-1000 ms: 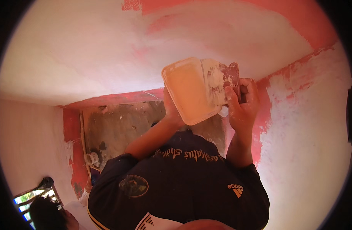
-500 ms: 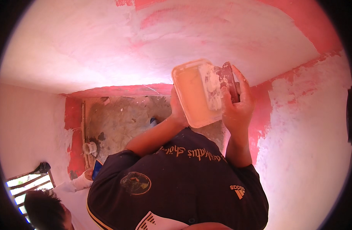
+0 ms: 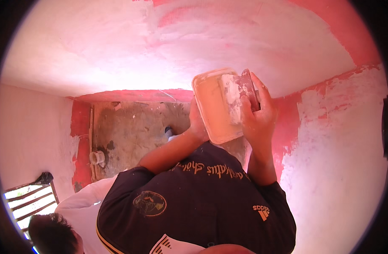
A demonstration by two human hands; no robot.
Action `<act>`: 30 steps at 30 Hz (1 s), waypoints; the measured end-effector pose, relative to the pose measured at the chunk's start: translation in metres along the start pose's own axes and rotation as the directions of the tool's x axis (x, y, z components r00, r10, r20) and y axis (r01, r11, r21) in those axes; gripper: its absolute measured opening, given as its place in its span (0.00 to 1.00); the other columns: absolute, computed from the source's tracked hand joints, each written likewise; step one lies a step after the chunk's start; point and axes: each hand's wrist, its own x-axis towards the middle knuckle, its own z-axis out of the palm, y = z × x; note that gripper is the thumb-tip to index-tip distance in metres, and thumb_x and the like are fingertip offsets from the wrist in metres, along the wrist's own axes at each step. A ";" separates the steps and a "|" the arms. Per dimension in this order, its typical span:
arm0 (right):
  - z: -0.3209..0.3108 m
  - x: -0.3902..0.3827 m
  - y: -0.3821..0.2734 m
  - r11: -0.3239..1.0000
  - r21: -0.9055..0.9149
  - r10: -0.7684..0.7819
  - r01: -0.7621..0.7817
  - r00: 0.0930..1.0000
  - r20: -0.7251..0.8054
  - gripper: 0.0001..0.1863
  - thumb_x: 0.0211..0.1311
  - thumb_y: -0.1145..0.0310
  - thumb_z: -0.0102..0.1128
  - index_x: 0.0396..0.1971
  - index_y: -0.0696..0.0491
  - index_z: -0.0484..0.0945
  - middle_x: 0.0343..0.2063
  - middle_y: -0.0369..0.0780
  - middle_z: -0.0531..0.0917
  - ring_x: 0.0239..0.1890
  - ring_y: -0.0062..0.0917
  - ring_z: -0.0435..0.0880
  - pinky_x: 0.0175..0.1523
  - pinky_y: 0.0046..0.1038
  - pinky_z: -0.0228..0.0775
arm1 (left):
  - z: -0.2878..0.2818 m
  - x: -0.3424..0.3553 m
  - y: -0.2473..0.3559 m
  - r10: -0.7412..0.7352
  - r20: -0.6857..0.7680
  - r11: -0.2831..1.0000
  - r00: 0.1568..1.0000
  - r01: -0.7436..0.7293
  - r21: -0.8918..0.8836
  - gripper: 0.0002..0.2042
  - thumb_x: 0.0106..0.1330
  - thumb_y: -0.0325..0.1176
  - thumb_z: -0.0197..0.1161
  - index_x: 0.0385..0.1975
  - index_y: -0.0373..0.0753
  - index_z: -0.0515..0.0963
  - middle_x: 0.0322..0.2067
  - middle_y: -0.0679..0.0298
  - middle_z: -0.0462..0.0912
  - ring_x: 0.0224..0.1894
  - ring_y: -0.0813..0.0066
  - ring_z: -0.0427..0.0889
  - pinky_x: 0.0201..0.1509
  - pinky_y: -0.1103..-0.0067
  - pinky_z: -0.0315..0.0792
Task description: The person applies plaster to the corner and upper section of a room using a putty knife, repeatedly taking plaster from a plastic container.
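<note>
My left hand (image 3: 197, 122) is closed on the left side of a rectangular, pale orange plastic tub (image 3: 213, 106), tilted up in front of my chest. In my right hand (image 3: 260, 113) is a wide putty trowel (image 3: 246, 86) with a dark red back, its face smeared with white putty (image 3: 231, 95). The trowel lies over the tub's right part, and whether its edge touches the tub bottom is hard to tell. My right fingers wrap round the trowel's far side, partly hidden, with the thumb on the near side.
A wall (image 3: 117, 55) coated in white over red rises ahead, and another patchy wall (image 3: 329, 148) stands at right. On the stained floor (image 3: 134, 131) is a small white bucket (image 3: 96, 158). A person in white (image 3: 86, 197) is close at lower left, beside a barred window (image 3: 31, 203).
The trowel has shifted slightly left over the tub, along with my right hand. At lower left, the other person has moved closer, and their hand with a blue object has gone from view.
</note>
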 end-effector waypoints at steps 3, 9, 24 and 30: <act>-0.001 0.003 0.007 0.999 -0.009 0.037 -0.037 0.999 0.030 0.23 0.58 0.76 0.55 0.56 0.59 0.76 0.40 0.51 0.86 0.38 0.35 0.89 0.43 0.29 0.78 | -0.011 0.002 -0.006 0.018 -0.039 0.999 0.999 -0.017 0.030 0.30 0.73 0.54 0.40 0.66 0.38 0.64 0.60 0.55 0.73 0.61 0.57 0.74 0.66 0.61 0.69; -0.002 -0.007 0.013 0.999 0.031 0.035 -0.036 0.998 0.046 0.24 0.57 0.75 0.54 0.55 0.59 0.77 0.40 0.51 0.86 0.40 0.32 0.88 0.45 0.29 0.78 | -0.012 -0.001 -0.013 -0.002 0.011 0.999 1.000 0.002 -0.036 0.28 0.73 0.53 0.41 0.63 0.38 0.66 0.57 0.55 0.75 0.59 0.58 0.76 0.65 0.61 0.70; -0.002 -0.011 0.028 0.985 0.166 0.039 -0.047 0.998 0.048 0.25 0.55 0.74 0.56 0.56 0.61 0.76 0.42 0.49 0.86 0.41 0.29 0.88 0.48 0.27 0.77 | -0.025 0.010 -0.029 -0.130 0.128 0.989 0.983 0.138 -0.055 0.35 0.72 0.64 0.37 0.67 0.43 0.62 0.61 0.56 0.71 0.61 0.58 0.74 0.65 0.61 0.70; -0.001 -0.012 0.040 0.979 0.174 0.094 -0.107 0.993 0.077 0.25 0.55 0.73 0.57 0.55 0.60 0.77 0.40 0.51 0.86 0.40 0.28 0.88 0.46 0.27 0.78 | -0.024 0.017 -0.037 -0.142 0.112 0.975 0.984 0.159 -0.155 0.33 0.73 0.61 0.37 0.67 0.42 0.62 0.61 0.56 0.71 0.62 0.57 0.73 0.66 0.60 0.69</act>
